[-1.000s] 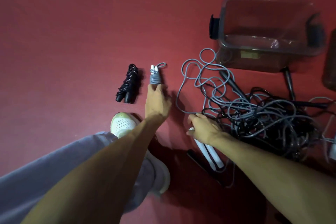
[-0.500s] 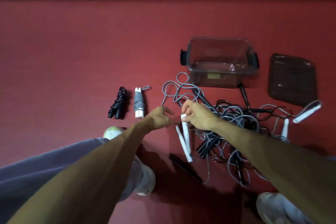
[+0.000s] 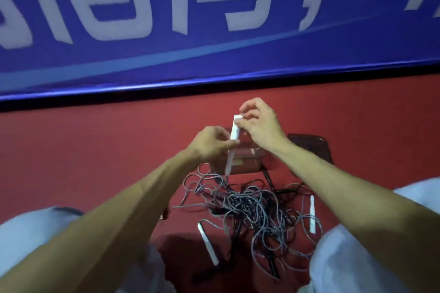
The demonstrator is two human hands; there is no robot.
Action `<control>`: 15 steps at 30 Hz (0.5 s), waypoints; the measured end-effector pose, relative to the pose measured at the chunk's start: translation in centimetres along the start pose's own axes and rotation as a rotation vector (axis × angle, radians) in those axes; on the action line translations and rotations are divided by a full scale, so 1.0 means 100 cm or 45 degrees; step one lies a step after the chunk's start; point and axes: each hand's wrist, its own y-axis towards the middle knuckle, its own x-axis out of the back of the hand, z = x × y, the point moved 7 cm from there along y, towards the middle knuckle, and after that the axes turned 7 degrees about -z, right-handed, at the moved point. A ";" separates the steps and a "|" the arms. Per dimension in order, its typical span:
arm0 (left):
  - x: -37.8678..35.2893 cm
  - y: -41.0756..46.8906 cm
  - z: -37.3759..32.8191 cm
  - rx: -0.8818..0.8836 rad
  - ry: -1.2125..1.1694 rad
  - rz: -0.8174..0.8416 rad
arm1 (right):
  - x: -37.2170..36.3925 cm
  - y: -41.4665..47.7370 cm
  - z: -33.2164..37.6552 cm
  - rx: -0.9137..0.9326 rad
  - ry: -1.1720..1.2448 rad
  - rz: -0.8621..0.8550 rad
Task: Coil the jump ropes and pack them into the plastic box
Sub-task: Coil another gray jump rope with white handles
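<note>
Both hands are raised in front of me with a pair of white jump-rope handles (image 3: 234, 131) between them. My right hand (image 3: 259, 123) pinches the handles' top end. My left hand (image 3: 212, 143) pinches them lower down, and their lower part hangs below it. A tangled heap of grey and black ropes (image 3: 252, 209) lies on the red floor below the hands. Two more white handles (image 3: 208, 244) (image 3: 312, 213) lie at its edges. The clear plastic box (image 3: 247, 162) stands beyond the heap, mostly hidden by my hands.
The box's dark lid (image 3: 316, 147) lies flat to the right of the box. A blue banner with white lettering (image 3: 214, 19) runs along the wall behind. My knees in light trousers (image 3: 357, 257) flank the rope heap on both sides.
Both hands have lifted the white handles up off the floor, to in front of the box. The view has tilted up to the banner. The two coiled ropes at the left are out of view.
</note>
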 end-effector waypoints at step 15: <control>0.011 -0.008 -0.068 0.239 -1.482 -0.542 | 0.050 -0.001 0.028 -0.232 -0.038 0.103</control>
